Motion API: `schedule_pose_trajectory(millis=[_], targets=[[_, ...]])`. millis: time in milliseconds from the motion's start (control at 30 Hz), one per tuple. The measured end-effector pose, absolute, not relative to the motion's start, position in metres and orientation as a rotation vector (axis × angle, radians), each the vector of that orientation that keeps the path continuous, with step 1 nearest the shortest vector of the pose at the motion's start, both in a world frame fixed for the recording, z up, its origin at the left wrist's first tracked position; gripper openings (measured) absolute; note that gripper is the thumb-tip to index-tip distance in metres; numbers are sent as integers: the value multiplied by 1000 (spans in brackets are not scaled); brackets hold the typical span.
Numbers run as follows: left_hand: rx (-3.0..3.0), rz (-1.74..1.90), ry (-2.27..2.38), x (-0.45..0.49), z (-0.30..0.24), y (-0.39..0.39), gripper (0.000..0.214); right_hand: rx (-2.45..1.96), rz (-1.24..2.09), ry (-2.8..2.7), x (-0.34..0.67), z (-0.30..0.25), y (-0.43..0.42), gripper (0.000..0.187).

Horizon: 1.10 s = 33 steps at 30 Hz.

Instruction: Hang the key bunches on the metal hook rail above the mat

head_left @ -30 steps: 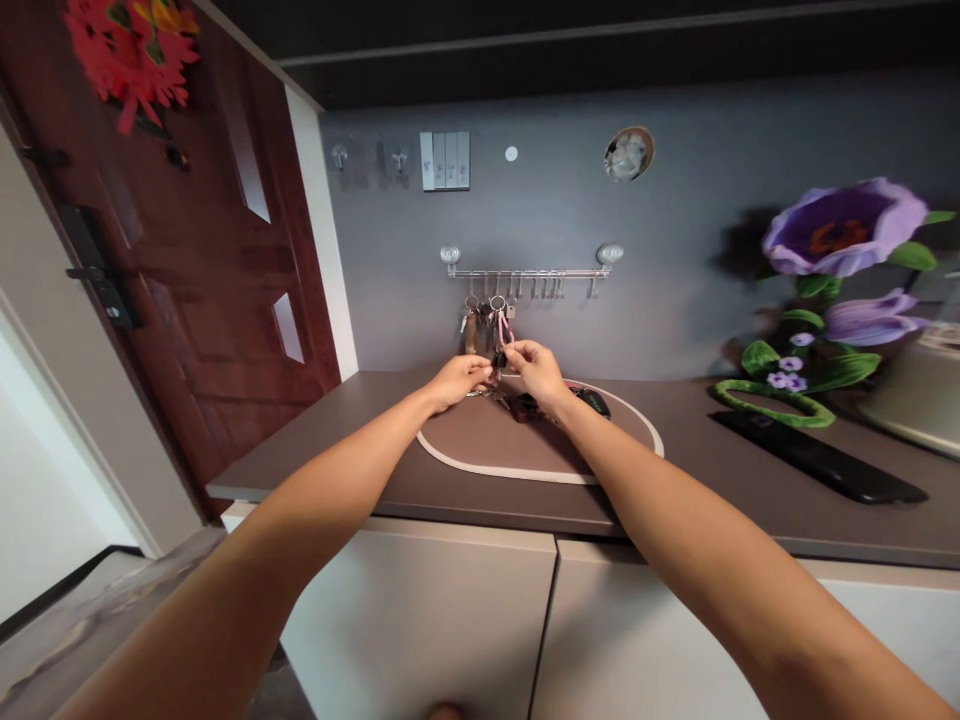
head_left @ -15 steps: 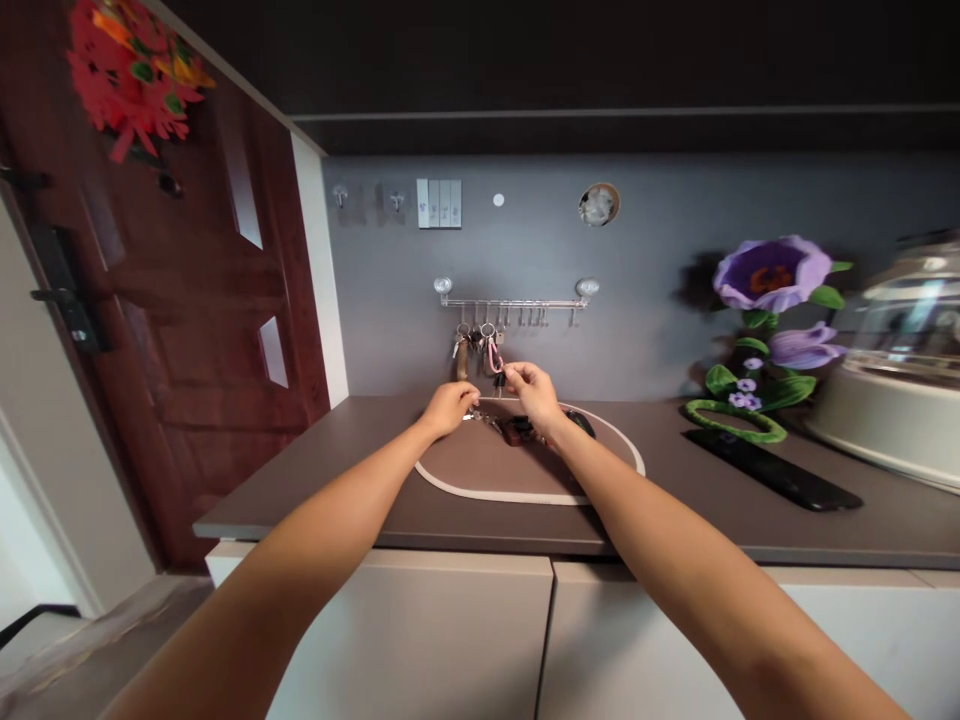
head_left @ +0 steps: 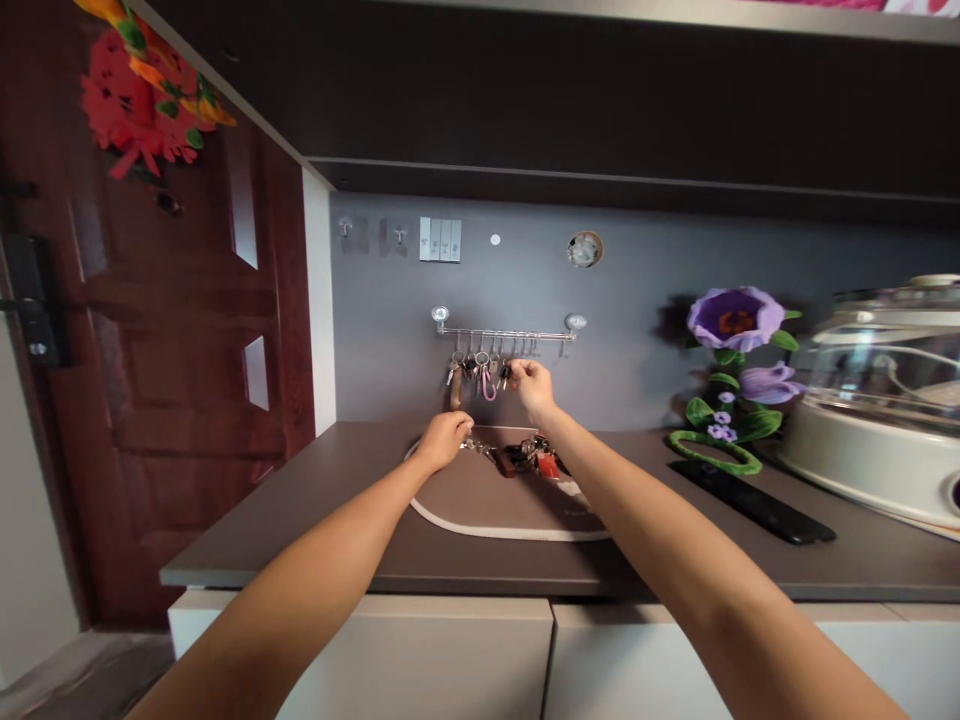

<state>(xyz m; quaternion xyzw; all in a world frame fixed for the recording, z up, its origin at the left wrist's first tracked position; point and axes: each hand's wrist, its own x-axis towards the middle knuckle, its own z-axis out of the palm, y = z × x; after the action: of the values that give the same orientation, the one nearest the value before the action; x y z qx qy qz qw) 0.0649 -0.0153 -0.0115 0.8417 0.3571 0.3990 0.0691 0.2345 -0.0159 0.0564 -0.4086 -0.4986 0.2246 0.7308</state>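
My right hand (head_left: 531, 390) is raised to the hook rail (head_left: 517, 334), thumb and fingers pinched on a small bunch of black keys (head_left: 505, 376) under the hooks. To the left of it a pink carabiner (head_left: 489, 388) and a brown key fob (head_left: 456, 388) hang with other keys. My left hand (head_left: 446, 440) is low over the mat (head_left: 480, 528), fingers closed; what they hold, if anything, is hidden. A silver chain (head_left: 474, 446) lies at its fingertips. More keys with a red tag (head_left: 548, 466) and a dark brown holder (head_left: 505, 462) lie on the mat.
Right of the mat lie a black phone-like slab (head_left: 754, 500) and a purple flower ornament (head_left: 735, 320), with a clear-lidded cream appliance (head_left: 847, 430) beyond. A dark shelf (head_left: 525, 110) overhangs the counter (head_left: 285, 530). At the left is a dark red door (head_left: 187, 400).
My right hand has moved from the pink carabiner to the black keys just right of it. My left hand stays low over the mat. The camera view has tilted up.
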Motion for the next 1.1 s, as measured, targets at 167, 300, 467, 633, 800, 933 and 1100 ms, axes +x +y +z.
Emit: schedule_pose_trajectory(millis=[167,300,467,633,800,933,1100], targets=[[2514,1211,1082,65,-11,-16,23,-931,463,-1071,235,75,1,14],[2519,1209,1080,64,-10,-15,23,-968,474,-1019,231,82,8,11],[2536,1209,1078,64,-10,-13,22,-1015,510,-953,228,82,15,11],[2548,1202,1105,62,-9,-13,23,-1029,538,-908,229,78,17,10],[2548,1181,1135,62,-8,-13,23,-1029,593,-892,231,72,14,11],[2528,1175,1162,62,-8,-13,23,-1030,604,-897,233,68,14,11],[2517,1171,1156,60,-9,-12,24,-1046,629,-923,232,66,14,8]])
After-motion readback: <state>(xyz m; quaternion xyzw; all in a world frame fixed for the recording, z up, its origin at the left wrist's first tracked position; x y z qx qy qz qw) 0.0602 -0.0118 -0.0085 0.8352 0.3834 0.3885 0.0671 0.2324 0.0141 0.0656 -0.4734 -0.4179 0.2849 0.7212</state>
